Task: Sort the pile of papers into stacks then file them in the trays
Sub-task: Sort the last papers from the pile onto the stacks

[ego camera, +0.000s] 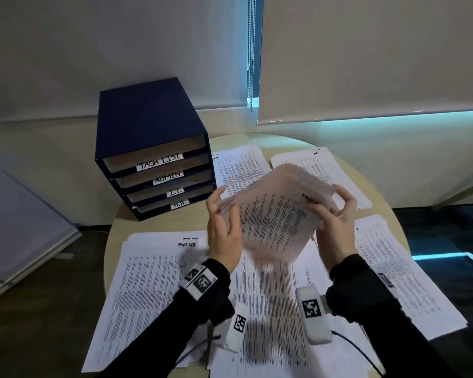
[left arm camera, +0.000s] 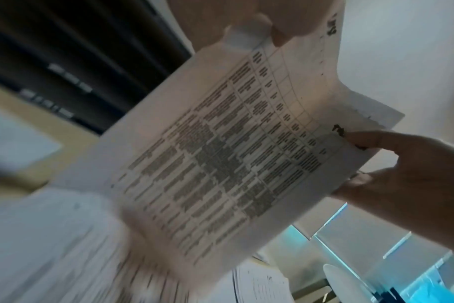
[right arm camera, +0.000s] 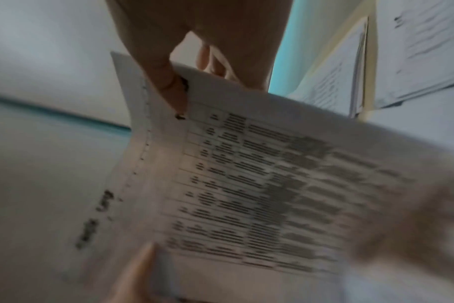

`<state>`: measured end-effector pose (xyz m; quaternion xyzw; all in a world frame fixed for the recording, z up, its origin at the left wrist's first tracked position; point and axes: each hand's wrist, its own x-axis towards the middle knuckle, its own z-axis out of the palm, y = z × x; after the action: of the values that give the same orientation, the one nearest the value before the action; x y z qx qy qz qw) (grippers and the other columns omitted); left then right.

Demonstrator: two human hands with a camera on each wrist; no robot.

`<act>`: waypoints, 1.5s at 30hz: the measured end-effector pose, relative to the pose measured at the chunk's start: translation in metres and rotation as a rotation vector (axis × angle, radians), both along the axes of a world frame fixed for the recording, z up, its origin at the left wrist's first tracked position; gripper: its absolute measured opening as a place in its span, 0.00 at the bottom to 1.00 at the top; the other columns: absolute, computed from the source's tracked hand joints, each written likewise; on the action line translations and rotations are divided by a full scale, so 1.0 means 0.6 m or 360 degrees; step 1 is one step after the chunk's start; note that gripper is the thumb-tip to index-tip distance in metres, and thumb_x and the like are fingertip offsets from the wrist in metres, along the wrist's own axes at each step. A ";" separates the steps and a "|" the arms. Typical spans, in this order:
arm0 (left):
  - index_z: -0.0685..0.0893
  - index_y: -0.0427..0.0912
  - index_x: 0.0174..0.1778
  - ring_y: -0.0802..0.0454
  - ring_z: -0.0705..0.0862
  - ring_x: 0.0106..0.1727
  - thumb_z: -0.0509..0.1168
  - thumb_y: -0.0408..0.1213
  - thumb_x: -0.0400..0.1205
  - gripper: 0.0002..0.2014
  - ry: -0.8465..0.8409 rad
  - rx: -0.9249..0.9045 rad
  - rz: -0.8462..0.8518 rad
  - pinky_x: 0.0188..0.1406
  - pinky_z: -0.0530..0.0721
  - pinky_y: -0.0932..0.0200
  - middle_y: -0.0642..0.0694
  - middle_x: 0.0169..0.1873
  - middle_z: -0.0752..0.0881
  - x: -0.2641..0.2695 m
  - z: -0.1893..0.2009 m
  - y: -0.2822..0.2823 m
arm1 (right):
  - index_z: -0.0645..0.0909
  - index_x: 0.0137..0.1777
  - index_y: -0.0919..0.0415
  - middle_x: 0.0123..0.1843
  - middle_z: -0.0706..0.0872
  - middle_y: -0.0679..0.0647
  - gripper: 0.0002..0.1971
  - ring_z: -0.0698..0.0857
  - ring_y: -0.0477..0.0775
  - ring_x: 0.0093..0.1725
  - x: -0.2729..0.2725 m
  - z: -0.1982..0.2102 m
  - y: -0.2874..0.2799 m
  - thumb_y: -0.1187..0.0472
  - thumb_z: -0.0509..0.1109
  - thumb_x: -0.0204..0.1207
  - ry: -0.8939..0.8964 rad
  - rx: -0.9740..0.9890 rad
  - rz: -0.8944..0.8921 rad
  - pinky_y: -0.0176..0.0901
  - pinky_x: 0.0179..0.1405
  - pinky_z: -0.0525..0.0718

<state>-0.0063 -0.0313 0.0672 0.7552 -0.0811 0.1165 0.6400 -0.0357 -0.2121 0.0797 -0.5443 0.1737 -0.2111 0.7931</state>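
- Papers: a bundle of printed sheets (ego camera: 273,214) was held in the air above the middle of the round table (ego camera: 388,214), curled and blurred.
- Right hand (ego camera: 336,222) pinched the bundle's top corner, thumb (right arm camera: 169,82) on the printed face, fingers curled behind it.
- Left hand (ego camera: 223,230) was at the bundle's 9 o'clock edge, fingers spread and nearly straight; contact with the paper could not be confirmed from the head view.
- Tray unit (ego camera: 153,148), dark blue, stood at 11 o'clock on the table; its four slots were labelled TASK LIST, ADMIN, I.T., H.R.
- Sorted stacks lay flat on the table: one headed "Task List" (ego camera: 148,282) at 8 o'clock, one at 12 o'clock (ego camera: 238,167), one at 1 o'clock (ego camera: 320,165), one at 4 o'clock (ego camera: 399,274).
- Central pile (ego camera: 273,309) lay under the wrists.
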 end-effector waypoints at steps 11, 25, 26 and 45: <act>0.61 0.47 0.80 0.48 0.76 0.71 0.59 0.52 0.78 0.34 0.0741 -0.0354 0.0072 0.74 0.71 0.45 0.46 0.72 0.75 0.055 -0.057 0.006 | 0.62 0.59 0.61 0.52 0.77 0.51 0.14 0.77 0.47 0.50 0.043 -0.067 0.031 0.66 0.59 0.75 0.0434 -0.0258 0.0177 0.42 0.44 0.74; 0.65 0.36 0.78 0.61 0.75 0.52 0.57 0.40 0.88 0.23 0.0783 0.0150 0.0068 0.53 0.72 0.69 0.58 0.53 0.73 0.093 -0.033 0.054 | 0.66 0.66 0.57 0.56 0.79 0.56 0.12 0.79 0.51 0.53 0.053 -0.117 0.023 0.64 0.58 0.84 0.0579 -0.0452 0.0212 0.40 0.49 0.74; 0.66 0.38 0.78 0.58 0.75 0.57 0.57 0.39 0.88 0.22 0.0811 0.0108 0.0068 0.58 0.72 0.64 0.56 0.58 0.75 0.096 -0.032 0.080 | 0.66 0.68 0.58 0.57 0.79 0.56 0.14 0.79 0.53 0.53 0.046 -0.133 0.022 0.63 0.59 0.84 0.0664 -0.0547 0.0236 0.39 0.49 0.74; 0.65 0.38 0.72 0.34 0.68 0.70 0.68 0.39 0.76 0.30 0.1613 0.1528 0.0894 0.69 0.67 0.39 0.33 0.70 0.66 -0.012 -0.185 0.380 | 0.68 0.67 0.60 0.66 0.69 0.63 0.26 0.68 0.64 0.69 -0.059 -0.244 0.022 0.53 0.72 0.73 0.1705 -0.1761 0.0479 0.55 0.61 0.76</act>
<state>-0.0137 0.1965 -0.0439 0.9046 0.3773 -0.1346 0.1456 -0.0714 -0.1987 -0.0668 -0.9056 0.3266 0.1339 0.2349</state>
